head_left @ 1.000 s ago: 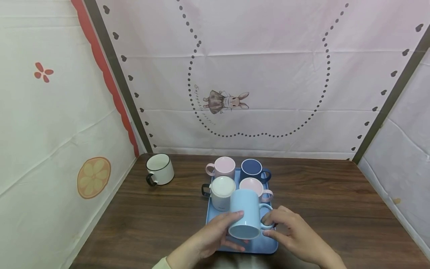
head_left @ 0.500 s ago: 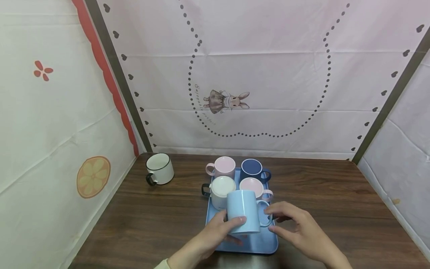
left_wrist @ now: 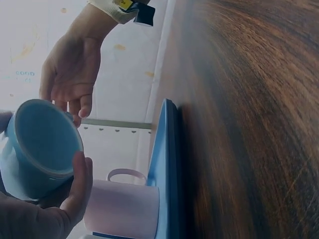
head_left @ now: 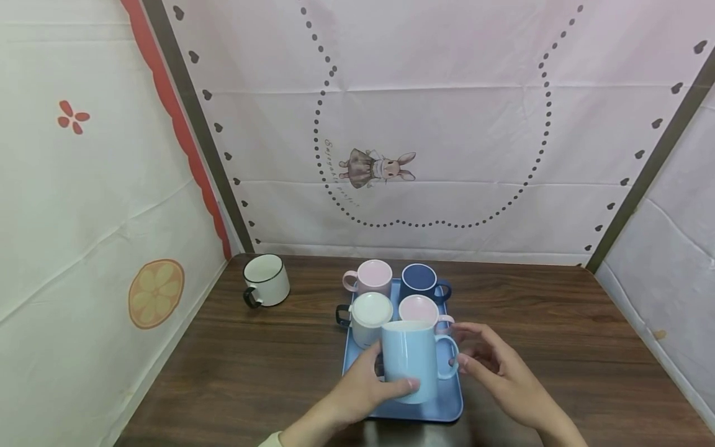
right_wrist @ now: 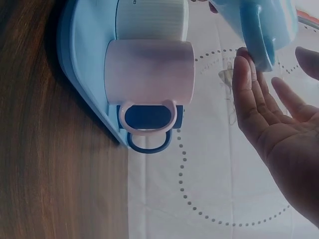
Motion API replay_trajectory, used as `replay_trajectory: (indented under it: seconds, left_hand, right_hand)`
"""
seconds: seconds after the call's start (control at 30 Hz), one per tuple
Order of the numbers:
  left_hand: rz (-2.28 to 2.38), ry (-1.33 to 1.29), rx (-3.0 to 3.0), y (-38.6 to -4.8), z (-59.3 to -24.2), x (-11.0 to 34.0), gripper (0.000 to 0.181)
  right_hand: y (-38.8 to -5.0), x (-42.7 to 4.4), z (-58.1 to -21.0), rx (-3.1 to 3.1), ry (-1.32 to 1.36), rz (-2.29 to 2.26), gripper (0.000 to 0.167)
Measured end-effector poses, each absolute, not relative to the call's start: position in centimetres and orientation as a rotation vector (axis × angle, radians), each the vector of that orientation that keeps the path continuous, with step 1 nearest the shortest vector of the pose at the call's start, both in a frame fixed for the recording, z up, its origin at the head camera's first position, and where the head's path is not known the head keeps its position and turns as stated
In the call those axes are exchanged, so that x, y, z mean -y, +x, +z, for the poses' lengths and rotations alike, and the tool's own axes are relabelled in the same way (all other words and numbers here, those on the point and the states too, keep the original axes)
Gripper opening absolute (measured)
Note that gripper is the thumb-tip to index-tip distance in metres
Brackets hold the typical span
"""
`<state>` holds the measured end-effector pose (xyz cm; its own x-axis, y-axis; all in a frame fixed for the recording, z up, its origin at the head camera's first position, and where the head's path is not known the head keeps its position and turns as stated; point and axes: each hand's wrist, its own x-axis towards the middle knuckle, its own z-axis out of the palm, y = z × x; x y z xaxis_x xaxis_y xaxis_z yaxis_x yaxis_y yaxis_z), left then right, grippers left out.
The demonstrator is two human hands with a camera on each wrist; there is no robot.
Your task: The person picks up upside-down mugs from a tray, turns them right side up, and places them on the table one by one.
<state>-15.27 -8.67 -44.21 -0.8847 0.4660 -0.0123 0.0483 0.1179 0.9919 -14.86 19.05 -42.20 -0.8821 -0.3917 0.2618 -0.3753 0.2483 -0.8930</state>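
Note:
My left hand (head_left: pixel 360 391) holds a light blue mug (head_left: pixel 409 360) by its body, thumb across the near side, above the front part of a blue tray (head_left: pixel 444 400). The left wrist view shows the round underside of this mug (left_wrist: pixel 47 137). My right hand (head_left: pixel 497 372) is beside the mug's handle with fingers loosely extended; in the right wrist view, its fingertips (right_wrist: pixel 242 62) are at the handle (right_wrist: pixel 256 37), and contact is unclear. Behind the held mug, the tray bears a white mug (head_left: pixel 368 320) with a black handle, two pink mugs (head_left: pixel 374 279) and a navy mug (head_left: pixel 418 280).
A white mug (head_left: pixel 268 285) with a black rim and handle stands apart at the back left of the dark wooden table (head_left: pixel 268 366). Printed cloth walls (head_left: pixel 447 136) enclose the table at the back and both sides.
The light blue mug has tipped more upright, so its bottom face no longer shows in the head view. My right hand has let go of the handle and moved slightly right.

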Motion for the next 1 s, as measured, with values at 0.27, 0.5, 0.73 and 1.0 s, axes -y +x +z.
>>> replay_trajectory:
  seconds: [0.27,0.5,0.73,1.0]
  left_hand:
    - [1.774,0.568,-2.152,-15.11,-44.36,8.65,0.078]
    - [1.758,0.645,-2.219,-14.95,-44.33,8.64,0.078]
    - [1.736,0.757,-2.268,-14.74,-44.5,8.63,0.079]
    - [1.724,0.835,-2.326,-14.89,-44.85,8.63,0.078]
  right_hand:
    - [-15.1,-19.28,-42.07,-2.41,-0.701,-1.728,0.028]
    - [-15.15,-19.22,-41.93,-2.315,-0.795,-1.743,0.021]
    - [-15.25,-19.13,-41.94,-2.199,-0.868,-1.733,0.029]
    - [-15.21,-19.22,-41.89,-2.074,-0.857,-1.755,0.032]
